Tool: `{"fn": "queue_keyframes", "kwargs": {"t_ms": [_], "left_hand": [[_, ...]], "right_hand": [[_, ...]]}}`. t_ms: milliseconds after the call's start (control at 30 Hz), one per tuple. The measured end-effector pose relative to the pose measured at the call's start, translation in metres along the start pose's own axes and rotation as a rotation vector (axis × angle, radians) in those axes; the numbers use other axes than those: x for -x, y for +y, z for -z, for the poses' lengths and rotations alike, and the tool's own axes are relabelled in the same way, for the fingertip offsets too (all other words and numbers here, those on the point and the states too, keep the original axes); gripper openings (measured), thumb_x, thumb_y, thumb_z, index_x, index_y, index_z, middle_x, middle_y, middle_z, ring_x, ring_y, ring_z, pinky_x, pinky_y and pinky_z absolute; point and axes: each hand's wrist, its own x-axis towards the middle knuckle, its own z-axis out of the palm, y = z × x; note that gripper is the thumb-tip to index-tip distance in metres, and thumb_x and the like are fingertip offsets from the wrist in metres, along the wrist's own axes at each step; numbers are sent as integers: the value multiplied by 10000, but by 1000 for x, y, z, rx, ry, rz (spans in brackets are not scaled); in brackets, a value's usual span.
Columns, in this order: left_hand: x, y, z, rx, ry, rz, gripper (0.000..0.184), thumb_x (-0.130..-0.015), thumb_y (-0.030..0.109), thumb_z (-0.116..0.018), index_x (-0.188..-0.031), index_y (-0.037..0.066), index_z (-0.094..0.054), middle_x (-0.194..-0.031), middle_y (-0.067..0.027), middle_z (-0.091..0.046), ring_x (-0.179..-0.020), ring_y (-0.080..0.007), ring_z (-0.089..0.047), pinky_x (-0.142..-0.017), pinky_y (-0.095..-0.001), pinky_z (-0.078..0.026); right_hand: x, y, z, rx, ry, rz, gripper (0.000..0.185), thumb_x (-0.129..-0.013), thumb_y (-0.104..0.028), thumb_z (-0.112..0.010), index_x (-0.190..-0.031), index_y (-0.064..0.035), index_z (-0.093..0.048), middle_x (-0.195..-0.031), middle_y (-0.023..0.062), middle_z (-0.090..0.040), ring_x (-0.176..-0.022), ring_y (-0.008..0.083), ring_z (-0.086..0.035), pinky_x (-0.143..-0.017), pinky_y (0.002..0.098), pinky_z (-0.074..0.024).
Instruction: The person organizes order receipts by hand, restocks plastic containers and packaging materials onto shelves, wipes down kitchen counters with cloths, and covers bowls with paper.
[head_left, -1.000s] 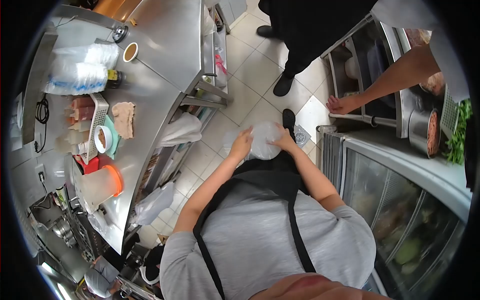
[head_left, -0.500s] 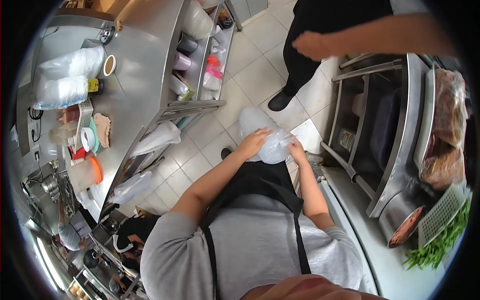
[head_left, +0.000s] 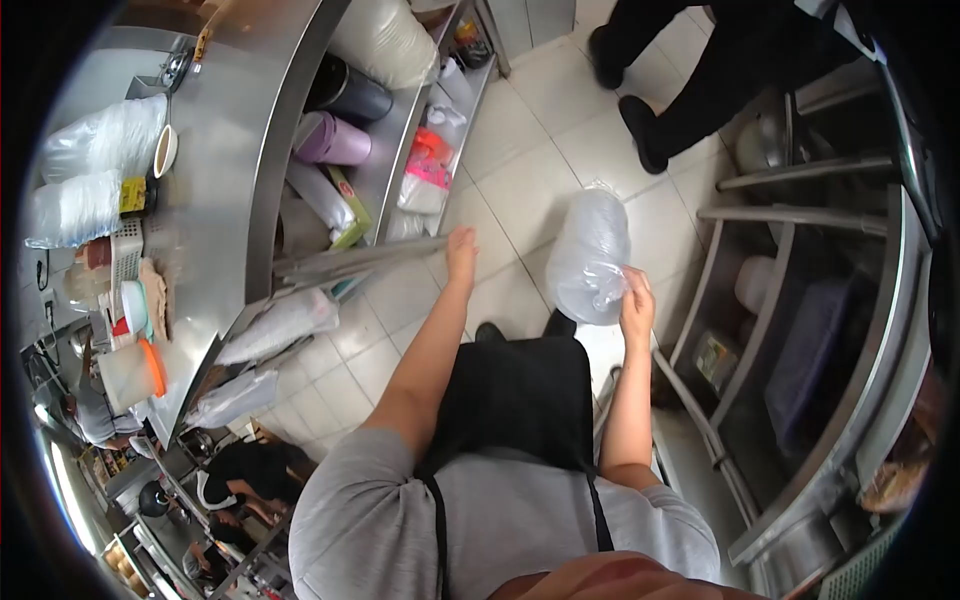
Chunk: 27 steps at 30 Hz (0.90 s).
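Note:
A long clear plastic bundle point(head_left: 592, 255), apparently stacked lids or containers in a bag, hangs over the floor in front of me. My right hand point(head_left: 637, 300) is closed on the bag at its lower right side. Away from the bundle, my left hand point(head_left: 461, 248) is near the edge of the steel counter's lower frame, its fingers close together; whether it touches the frame is unclear. Wrapped stacks of clear containers point(head_left: 105, 140) lie on the steel counter point(head_left: 225, 130) at the left, near a small bowl of brown sauce point(head_left: 165, 151).
Under the counter a shelf holds a purple container point(head_left: 332, 138) and a large white bag point(head_left: 385, 40). A co-worker's dark-trousered legs point(head_left: 700, 85) stand at upper right. A steel rack point(head_left: 745, 370) is at the right. Other people point(head_left: 250, 470) work at lower left.
My left hand has let go of the bundle and moved left. My right hand still holds it. The view has shifted forward, and the co-worker's arm is out of sight.

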Motion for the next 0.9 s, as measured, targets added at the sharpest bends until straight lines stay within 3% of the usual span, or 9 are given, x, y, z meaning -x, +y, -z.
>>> {"fn": "queue_keyframes", "kwargs": {"t_ms": [200,300,433,500,567,700,800,833,900], "left_hand": [[-109,-38,20,328,258,296,410,-802,318,-598,-1094,62,-468,-1020,-70,-461,-960,-200,-472,-785,-353,-439],[-157,-85,23,355,-9,344,459,-805,302,-594,-1151,42,-441,-1096,-89,-451,-995,-211,-464,-828,-361,-424],[-150,-67,-8,288,-1,196,510,-798,290,-606,-1196,22,-430,-1115,-98,-486,-1030,-217,-472,-869,-357,-409],[-141,-62,-20,120,4,-165,552,-773,206,-635,-1236,-2,-418,-1264,-149,-446,-1114,-237,-458,-874,-378,-414],[-147,-37,-37,-214,-63,-749,393,-758,101,-604,-1128,3,-515,-1186,-172,-457,-1120,-270,-435,-899,-367,-387],[-92,150,-69,-553,349,-1635,355,-729,129,-617,-1054,5,-549,-1091,-190,-453,-1027,-363,-433,-896,-434,-350],[-82,280,-74,-641,883,-1964,362,-722,157,-605,-996,-65,-525,-1086,-261,-442,-1051,-431,-394,-901,-491,-342],[-74,311,-75,-626,1065,-1956,274,-687,128,-628,-900,-20,-539,-978,-198,-501,-980,-377,-447,-844,-447,-382],[-119,352,-66,-652,820,-1522,328,-814,267,-511,-987,-6,-566,-997,-298,-565,-872,-440,-552,-788,-470,-430]], "right_hand": [[-78,16,-30,155,77,200,254,-743,49,-428,-939,14,-585,-954,129,-585,-914,280,-568,-837,297,-421],[-101,40,-54,59,194,159,270,-757,55,-415,-963,23,-586,-933,122,-593,-902,241,-574,-826,284,-422],[-122,95,-74,-329,404,254,281,-813,35,-429,-1053,69,-570,-958,93,-610,-885,149,-567,-795,245,-428],[-123,94,-72,-426,426,175,274,-829,15,-446,-1069,62,-569,-972,83,-612,-868,130,-569,-772,226,-428],[-124,99,-70,-447,409,230,275,-832,0,-451,-1074,52,-570,-957,73,-613,-864,122,-568,-760,217,-429],[-127,105,-53,-387,379,275,267,-832,-9,-472,-1071,60,-569,-942,69,-610,-847,115,-562,-747,211,-432],[-128,110,-50,-463,409,262,256,-834,-8,-478,-1061,60,-574,-944,71,-610,-837,113,-562,-736,207,-432],[-127,110,-47,-484,422,255,245,-839,-11,-481,-1052,60,-579,-941,75,-611,-837,118,-563,-736,211,-434],[-117,114,-37,-480,425,227,234,-844,-14,-483,-1042,60,-583,-939,78,-611,-837,122,-565,-735,214,-436]]}}
